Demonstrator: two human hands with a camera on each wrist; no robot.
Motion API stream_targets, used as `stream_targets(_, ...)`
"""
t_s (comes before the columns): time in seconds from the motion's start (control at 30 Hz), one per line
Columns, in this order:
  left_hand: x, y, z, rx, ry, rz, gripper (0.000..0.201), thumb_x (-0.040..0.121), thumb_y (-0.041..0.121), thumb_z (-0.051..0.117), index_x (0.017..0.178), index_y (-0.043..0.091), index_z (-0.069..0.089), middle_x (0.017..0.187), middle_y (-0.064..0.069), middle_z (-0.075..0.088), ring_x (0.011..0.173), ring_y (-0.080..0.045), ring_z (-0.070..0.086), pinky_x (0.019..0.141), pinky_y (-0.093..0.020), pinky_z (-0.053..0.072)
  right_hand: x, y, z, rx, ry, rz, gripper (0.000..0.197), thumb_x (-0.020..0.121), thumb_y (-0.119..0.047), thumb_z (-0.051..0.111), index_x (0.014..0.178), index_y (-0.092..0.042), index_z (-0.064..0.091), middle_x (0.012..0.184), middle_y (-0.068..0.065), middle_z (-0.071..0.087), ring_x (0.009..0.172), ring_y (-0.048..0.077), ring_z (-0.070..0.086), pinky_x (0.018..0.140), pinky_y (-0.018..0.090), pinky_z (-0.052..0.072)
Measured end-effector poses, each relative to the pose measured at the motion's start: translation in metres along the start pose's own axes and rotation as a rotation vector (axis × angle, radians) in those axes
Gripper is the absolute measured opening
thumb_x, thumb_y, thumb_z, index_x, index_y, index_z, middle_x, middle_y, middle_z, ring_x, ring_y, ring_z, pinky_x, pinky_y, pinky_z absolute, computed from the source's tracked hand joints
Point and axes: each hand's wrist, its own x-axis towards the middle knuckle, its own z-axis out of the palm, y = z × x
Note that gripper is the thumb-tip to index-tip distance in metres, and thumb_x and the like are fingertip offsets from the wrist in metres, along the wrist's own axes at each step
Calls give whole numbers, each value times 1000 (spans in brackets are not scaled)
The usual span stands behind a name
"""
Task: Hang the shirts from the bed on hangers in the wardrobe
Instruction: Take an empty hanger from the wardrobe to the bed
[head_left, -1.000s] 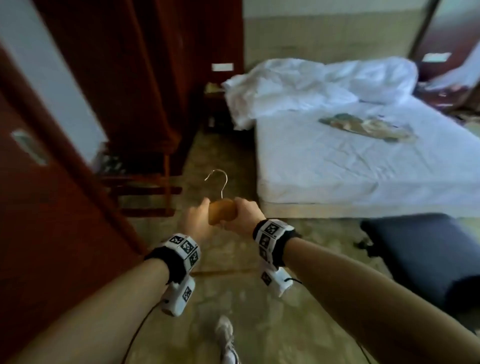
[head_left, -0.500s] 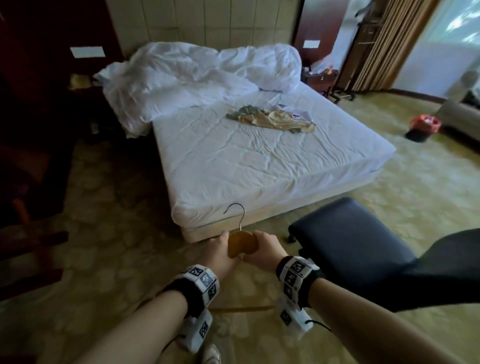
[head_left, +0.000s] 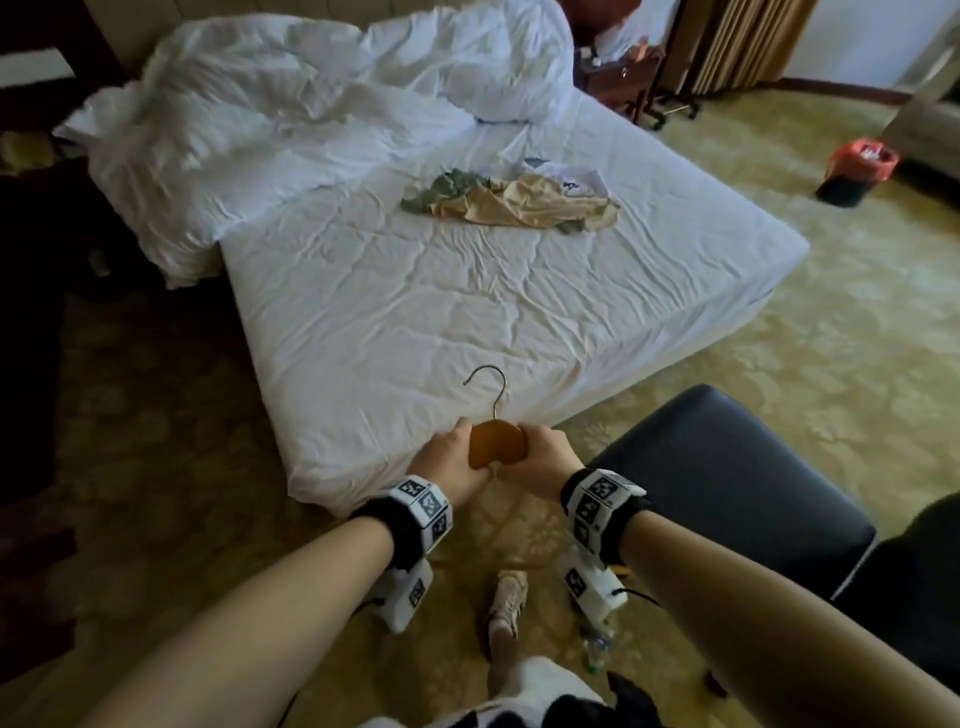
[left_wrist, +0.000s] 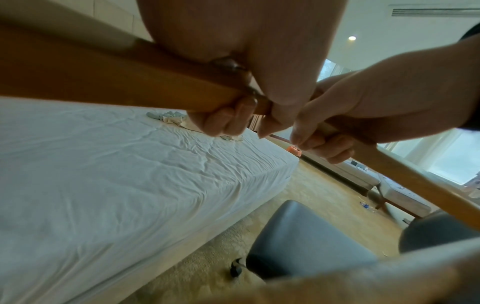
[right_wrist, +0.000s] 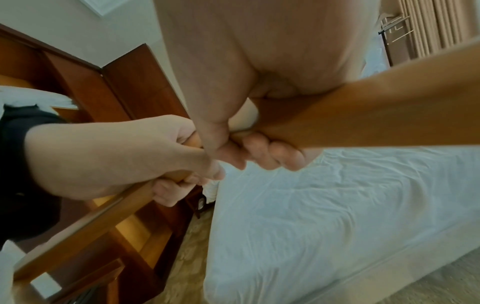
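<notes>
Shirts: a crumpled heap (head_left: 511, 203) of tan, green and white cloth lies on the bed (head_left: 415, 312), out in the middle of the sheet toward its far right edge; I cannot tell how many shirts are in it.
Hanger: 1 wooden hanger (head_left: 497, 442) with a metal hook (head_left: 488, 387) pointing up and away, held over the near corner of the bed, well apart from the heap.
Left hand: the left hand (head_left: 451, 457) has its fingers (left_wrist: 228, 119) curled round the hanger's left arm.
Right hand: the right hand (head_left: 545, 460) has its fingers (right_wrist: 270, 154) curled round the other arm, the 2 hands almost touching at the hanger's middle.
Change: 1 second ago the view took in dark wood panels on the left with the bed off to the right; now the bed fills the view and the near corner lies just under the hands. The grip on the hanger has not altered.
Meaning: the person has probably turned from the wardrobe side and closed on the bed, hanger in hand; no shirt is yet on it.
Next: likely a reach across the sheet, freeing 1 hand to lift a shirt.
Around: a rumpled white duvet (head_left: 291, 104) at the head end; a dark padded bench (head_left: 727, 493) just beside the bed's near right side, on patterned carpet (head_left: 831, 364).
</notes>
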Motion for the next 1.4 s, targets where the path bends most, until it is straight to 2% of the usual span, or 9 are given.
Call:
stream_targets(0.23,144,53,-51,86,19,41,46,85,28,64,123,19,42,100,-10,65,89,-32,65,79,-42,55,128,-21,-101,52,6,-4,27,75,-16,78,97,-19,62,89,-1,63,89,20,64,75,32,54)
stream_targets(0.53,310,86,-68,192,22,129,41,90,40,60,122,22,43,104,-4,65,94,-30,65,79,-39,52,272,-14,-182,88,81,65,27,74,-14,80,91,-19,59,79,-6,59,74,12,57,56,20,37)
stream_targets(0.63,381,91,-76,173,41,182,34,90,36,59,121,24,50,111,-1,66,100,-28,64,84,-36,48,333,-10,-214,158,129,128,25,72,-11,79,87,-18,61,78,-2,62,73,15,60,59,25,45)
stream_targets(0.8,502,106,-105,117,70,286,41,93,31,59,134,27,55,121,0,65,108,-25,62,92,-37,48,428,-21,-275,357,128,251,17,77,-1,71,90,-10,65,63,3,62,48,15,54,47,26,46)
stream_targets(0.9,558,116,-117,125,71,318,43,93,30,61,135,29,55,118,2,67,106,-23,64,91,-36,49,469,-27,-306,460,13,303,20,83,-15,77,99,-6,68,70,8,72,54,19,63,54,29,55)
stream_targets(1.0,624,129,-125,97,61,345,42,92,27,63,133,29,58,116,1,69,105,-23,64,92,-37,50,527,-30,-343,575,-145,384,46,85,-42,76,105,-1,69,87,17,76,70,26,71,71,38,61)
stream_targets(1.13,720,157,-130,60,5,469,40,88,18,67,128,23,63,115,-3,70,106,-25,63,94,-41,48,611,-27,-386,794,-267,426,61,88,-59,63,106,-1,65,82,15,70,68,28,66,65,35,56)
stream_targets(1.23,791,175,-120,44,38,515,51,83,9,68,132,21,58,130,-4,61,122,-24,54,105,-41,42,680,-6,-395,773,-120,418,59,93,-61,55,96,-3,65,63,8,56,52,21,52,57,33,45)
stream_targets(1.4,898,173,-80,152,31,360,60,82,14,63,140,17,46,138,-9,44,130,-27,39,108,-40,36,769,60,-390,663,162,374,65,86,-73,51,78,-9,61,61,9,48,58,22,43,70,40,38)
